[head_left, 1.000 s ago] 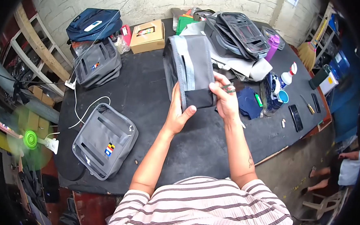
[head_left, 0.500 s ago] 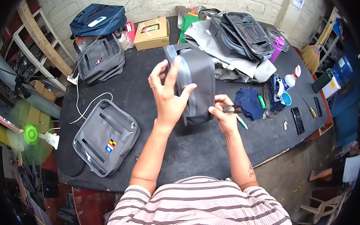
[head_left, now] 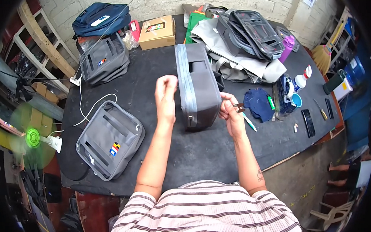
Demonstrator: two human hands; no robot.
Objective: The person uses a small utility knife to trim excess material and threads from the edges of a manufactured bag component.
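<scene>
A grey bag (head_left: pixel 205 89) with a pale blue zipper strip (head_left: pixel 184 80) stands on its edge on the black table, between my hands. My left hand (head_left: pixel 165 100) is at the strip's left side, fingers curled together. Whatever they pinch, if anything, is too small to make out, and I cannot tell whether they touch the bag. My right hand (head_left: pixel 231 116) is at the bag's lower right side, closed around small dark thread snips (head_left: pixel 239 106), whose tips point to the right. Another grey bag (head_left: pixel 110 141) with a colourful flag patch lies flat at the left.
Behind stand a third grey bag (head_left: pixel 105 61), a navy bag (head_left: pixel 101 19), a cardboard box (head_left: pixel 157 34) and stacked bags (head_left: pixel 252 35) on grey material. Rightward are navy cloth (head_left: pixel 257 104), a pen (head_left: pixel 249 122), a spray bottle (head_left: pixel 300 80) and a phone (head_left: pixel 308 123). A green fan (head_left: pixel 33 138) spins at left.
The bag has turned and come down upright, showing more of its zipper strip. My left hand has gone from spread fingers to curled ones, slightly lower. The snips have tilted in my right hand.
</scene>
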